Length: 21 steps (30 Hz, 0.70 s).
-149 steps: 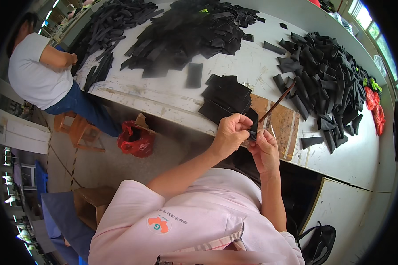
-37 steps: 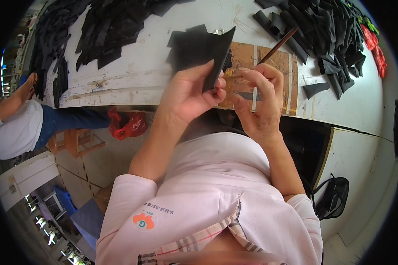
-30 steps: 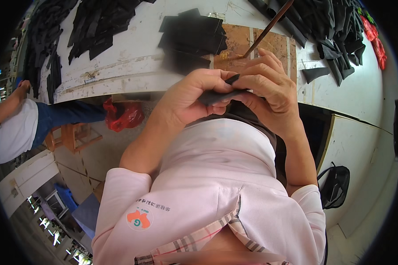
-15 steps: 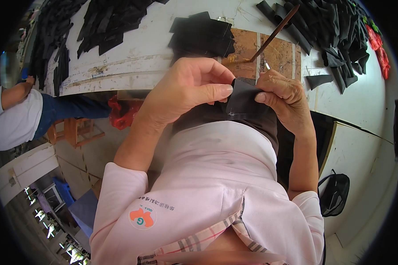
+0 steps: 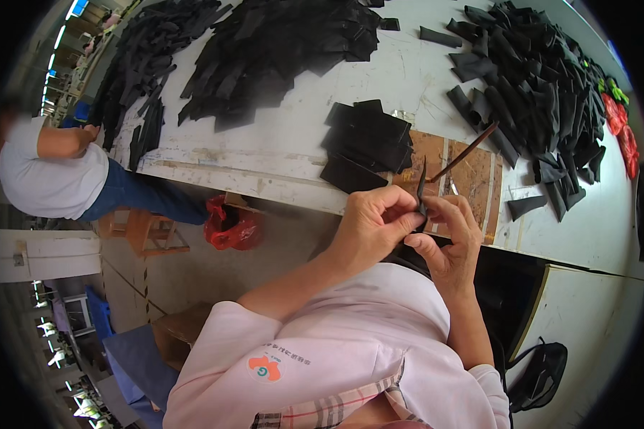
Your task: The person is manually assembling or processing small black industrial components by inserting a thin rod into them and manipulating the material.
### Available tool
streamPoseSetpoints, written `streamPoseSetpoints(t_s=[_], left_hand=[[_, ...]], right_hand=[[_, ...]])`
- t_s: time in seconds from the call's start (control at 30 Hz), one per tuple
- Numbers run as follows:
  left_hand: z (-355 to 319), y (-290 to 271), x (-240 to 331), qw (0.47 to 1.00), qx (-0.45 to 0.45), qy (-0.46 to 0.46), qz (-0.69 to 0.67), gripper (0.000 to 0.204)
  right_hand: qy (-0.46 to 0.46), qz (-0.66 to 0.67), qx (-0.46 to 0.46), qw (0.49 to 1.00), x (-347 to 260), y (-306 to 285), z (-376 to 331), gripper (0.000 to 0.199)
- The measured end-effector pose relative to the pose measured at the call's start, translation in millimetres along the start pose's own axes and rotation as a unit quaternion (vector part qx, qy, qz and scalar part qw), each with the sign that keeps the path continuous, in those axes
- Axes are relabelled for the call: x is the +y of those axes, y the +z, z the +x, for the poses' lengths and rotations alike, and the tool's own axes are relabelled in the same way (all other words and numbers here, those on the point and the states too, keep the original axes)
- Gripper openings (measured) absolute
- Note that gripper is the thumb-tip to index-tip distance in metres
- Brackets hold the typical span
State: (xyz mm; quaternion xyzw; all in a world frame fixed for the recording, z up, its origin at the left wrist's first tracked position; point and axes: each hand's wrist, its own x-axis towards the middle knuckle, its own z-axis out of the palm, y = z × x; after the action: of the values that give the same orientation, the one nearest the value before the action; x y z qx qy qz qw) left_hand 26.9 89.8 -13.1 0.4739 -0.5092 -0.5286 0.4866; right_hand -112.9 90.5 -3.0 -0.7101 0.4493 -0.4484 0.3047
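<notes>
A small black fabric piece (image 5: 422, 187) stands edge-on between my hands, above the table's front edge. My left hand (image 5: 379, 227) pinches its lower part between thumb and fingers. On the other side, my right hand (image 5: 452, 239) has its fingers curled against the fabric, with the thumb lower and apart from them. A thin metal tip (image 5: 453, 186) shows above the right fingers, seemingly tucked in that hand; the rest of it is hidden. Just beyond, a slim brown stick (image 5: 469, 149) slants over a brown stained board (image 5: 483, 179).
A stack of black fabric pieces (image 5: 365, 143) lies left of the board. Larger black heaps (image 5: 286, 50) spread behind, and rolled black pieces (image 5: 544, 93) pile at right. A person (image 5: 57, 164) works at far left beside a wooden stool (image 5: 150, 232) and a red bag (image 5: 232, 225).
The view has shifted, showing more of the table. The fabric piece has turned from flat-facing to edge-on. My right thumb has come off its face.
</notes>
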Motion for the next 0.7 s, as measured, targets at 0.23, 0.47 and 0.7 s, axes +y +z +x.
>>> streamPoseSetpoints(t_s=[0.23, 0.47, 0.7], left_hand=[[1.6, 15.5, -11.1, 0.912, 0.167, 0.254, 0.275, 0.011], [20.2, -6.1, -12.1, 0.930, -0.009, -0.151, -0.336, 0.021], [19.4, -3.0, -33.8, 0.996, 0.011, -0.059, -0.072, 0.016]], right_hand=[[-0.017, -0.083, 0.081, 0.993, 4.4, 13.3, 6.2, 0.014], [0.090, 0.115, 0.053, 0.988, 38.2, 12.3, 8.3, 0.007], [0.392, 0.604, -0.057, 0.691, 41.8, 12.6, 2.2, 0.007]])
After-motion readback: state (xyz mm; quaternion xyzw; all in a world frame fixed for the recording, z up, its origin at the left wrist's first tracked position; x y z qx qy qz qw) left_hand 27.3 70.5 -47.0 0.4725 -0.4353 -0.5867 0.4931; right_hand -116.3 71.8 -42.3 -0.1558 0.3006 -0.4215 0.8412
